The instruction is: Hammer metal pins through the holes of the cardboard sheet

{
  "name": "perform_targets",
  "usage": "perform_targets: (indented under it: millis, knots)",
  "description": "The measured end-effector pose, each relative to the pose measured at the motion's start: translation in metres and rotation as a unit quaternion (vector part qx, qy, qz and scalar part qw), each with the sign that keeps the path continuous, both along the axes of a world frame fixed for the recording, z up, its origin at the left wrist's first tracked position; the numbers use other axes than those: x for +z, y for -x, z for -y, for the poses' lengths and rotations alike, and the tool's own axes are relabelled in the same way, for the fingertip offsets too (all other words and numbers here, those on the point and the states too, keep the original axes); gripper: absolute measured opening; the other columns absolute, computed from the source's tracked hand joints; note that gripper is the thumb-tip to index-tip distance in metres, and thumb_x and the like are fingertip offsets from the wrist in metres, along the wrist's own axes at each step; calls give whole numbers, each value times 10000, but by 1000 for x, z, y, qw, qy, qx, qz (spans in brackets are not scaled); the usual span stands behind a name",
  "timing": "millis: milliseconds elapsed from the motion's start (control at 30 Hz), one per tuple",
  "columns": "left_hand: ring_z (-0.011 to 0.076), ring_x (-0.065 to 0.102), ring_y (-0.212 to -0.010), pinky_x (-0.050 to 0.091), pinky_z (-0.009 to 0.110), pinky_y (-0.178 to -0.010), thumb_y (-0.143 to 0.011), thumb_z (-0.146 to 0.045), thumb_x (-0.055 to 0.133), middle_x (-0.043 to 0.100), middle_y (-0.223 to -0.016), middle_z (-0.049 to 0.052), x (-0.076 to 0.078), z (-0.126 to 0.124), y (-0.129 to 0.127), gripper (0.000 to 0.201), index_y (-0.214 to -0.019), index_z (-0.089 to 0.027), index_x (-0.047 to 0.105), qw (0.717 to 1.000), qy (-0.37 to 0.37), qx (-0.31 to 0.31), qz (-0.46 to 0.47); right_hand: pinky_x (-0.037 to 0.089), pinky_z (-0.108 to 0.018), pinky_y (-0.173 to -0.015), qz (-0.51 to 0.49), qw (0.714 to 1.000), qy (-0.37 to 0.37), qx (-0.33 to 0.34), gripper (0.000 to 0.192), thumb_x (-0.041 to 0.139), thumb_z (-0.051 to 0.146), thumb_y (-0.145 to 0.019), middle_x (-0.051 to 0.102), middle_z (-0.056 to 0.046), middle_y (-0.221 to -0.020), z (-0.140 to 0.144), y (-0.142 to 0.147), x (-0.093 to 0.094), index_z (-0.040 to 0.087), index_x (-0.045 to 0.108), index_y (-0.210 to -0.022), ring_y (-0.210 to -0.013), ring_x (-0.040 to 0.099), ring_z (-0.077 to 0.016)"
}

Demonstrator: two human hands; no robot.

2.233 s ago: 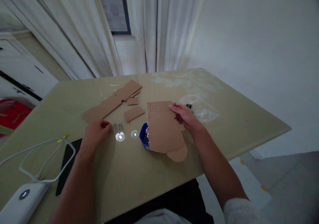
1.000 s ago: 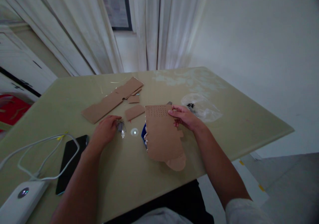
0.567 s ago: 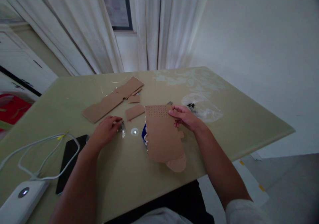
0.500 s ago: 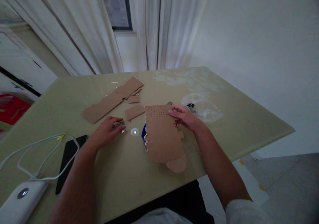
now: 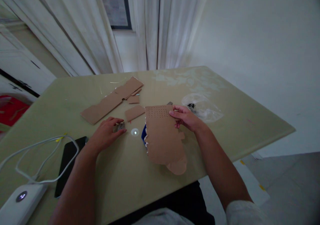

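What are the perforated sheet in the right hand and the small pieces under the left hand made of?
The sheet looks like plain brown cardboard: matte, a ragged pale left edge, a grid of punched holes near the top. The small pieces under the left hand look like metal: thin, grey, faintly glinting. They are too small to tell more.

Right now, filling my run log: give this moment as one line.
left hand: fingers on small metal pins | right hand: holds perforated cardboard piece | table: cardboard scraps, phone

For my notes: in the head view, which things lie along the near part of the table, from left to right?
White device → black phone → left hand → perforated cardboard sheet → right hand.
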State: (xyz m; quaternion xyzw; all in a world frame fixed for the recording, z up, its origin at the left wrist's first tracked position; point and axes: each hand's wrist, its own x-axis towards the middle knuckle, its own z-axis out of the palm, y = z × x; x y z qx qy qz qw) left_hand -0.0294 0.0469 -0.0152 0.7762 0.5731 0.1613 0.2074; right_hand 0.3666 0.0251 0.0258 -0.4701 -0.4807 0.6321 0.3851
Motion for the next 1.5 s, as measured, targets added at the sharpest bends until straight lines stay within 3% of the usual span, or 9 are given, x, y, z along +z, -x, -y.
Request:
perform_targets:
  millis: [367,700,800,900,1000,1100,1267,1500]
  knots:
    - [355,667,-1198,498,512,-1124,-945,-597,599,720,-1249,162,-6,3,-14,540,-1238,-179,774,998,-35,-6,-46,514,-201,-409,2,1000,6,-11,510,975,558,-712,632,53,-697,-2,-9,-5,201,687,-934,-479,594,-90]
    - [339,694,-1114,528,484,-1067,-979,-535,531,738,-1175,153,2,6,-20,450,-1119,-189,783,997,-54,11,-55,547,-217,-431,3,1000,0,12,579,980,538,-705,717,37,-753,-6,-6,-9,217,667,-1072,-471,617,-100]
    - [318,692,-1096,525,454,-1051,-1008,-500,506,752,-1151,126,11,13,-33,398,-1095,-219,774,991,-120,56,-24,531,-202,-426,3,1000,-3,15,583,987,521,-704,704,50,-716,-6,-4,-8,222,648,-1072,-462,625,-101]
    - [255,695,-901,554,380,-892,-1045,-538,490,753,-994,87,21,24,-55,421,-1026,-217,762,986,-142,62,60,503,-192,-408,13,1000,0,14,587,998,491,-704,692,55,-713,-4,0,-6,220,629,-1072,-460,644,-106]
    - [224,676,-792,537,345,-769,-1044,-538,521,765,-909,66,25,35,-77,415,-1017,-211,776,985,-110,15,131,514,-204,-413,30,999,6,8,611,1009,455,-702,695,52,-724,-3,1,-4,209,634,-1116,-475,667,-119]
    - [229,725,-860,544,342,-795,-1067,-527,488,813,-993,67,24,42,-91,438,-1116,-214,790,980,-56,-8,190,484,-197,-399,56,998,5,8,624,994,443,-736,721,29,-729,-3,1,-4,186,658,-1194,-457,643,-108]
    - [222,714,-798,540,333,-766,-1063,-575,446,813,-938,59,24,43,-94,515,-1080,-205,804,976,-25,28,214,378,-166,-369,89,996,-18,3,663,956,440,-777,708,38,-674,-3,4,-3,166,669,-1308,-424,579,-77]
    - [237,718,-801,530,330,-772,-1060,-594,391,791,-866,64,32,35,-79,577,-1041,-201,812,984,-55,82,151,432,-189,-394,104,994,-23,-15,613,924,482,-803,672,40,-623,-3,10,-4,173,669,-1267,-447,615,-115]
